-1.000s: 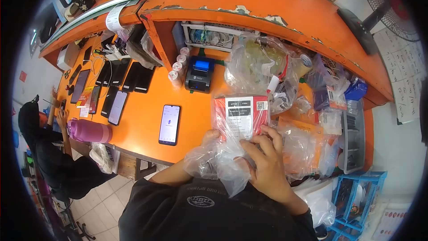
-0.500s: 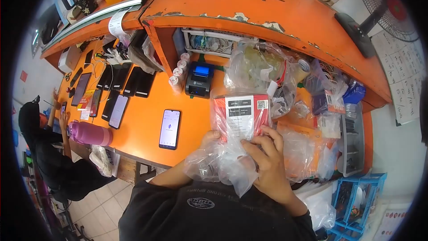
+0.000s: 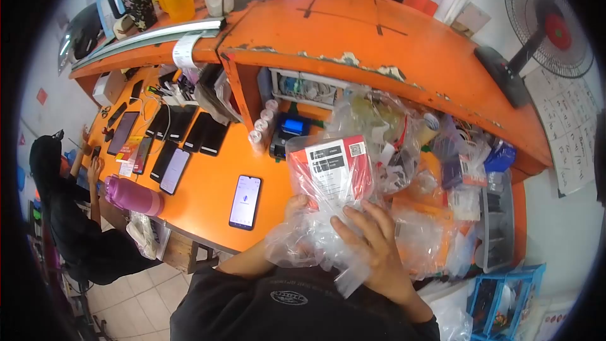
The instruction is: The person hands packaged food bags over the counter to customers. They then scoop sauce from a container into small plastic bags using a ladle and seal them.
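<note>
A red box with a white label [image 3: 329, 167] is inside a clear plastic bag [image 3: 297, 240], tilted slightly, above the orange desk. My left hand [image 3: 297, 206] grips the box's lower left side through the plastic, its fingers partly hidden. My right hand [image 3: 372, 240] lies against the bag just below the box's lower right corner, fingers spread over the crumpled plastic. To the left, a phone with a lit screen [image 3: 245, 202] lies face up on the desk. Behind the box stands a small black printer [image 3: 289, 131] with a blue-lit display.
Several phones [image 3: 175, 169] and a purple bottle [image 3: 134, 196] are on the desk's left. Plastic bags [image 3: 372, 120] and a grey tray [image 3: 499, 227] lie right. A raised orange counter [image 3: 303, 38] runs behind, with a fan [image 3: 536, 31]. Another person [image 3: 76, 208] holds a phone far left.
The view has tilted up. The boxed package has tilted and shifted slightly left, and the fingers of my right hand have moved off the box's edge onto the plastic below it.
</note>
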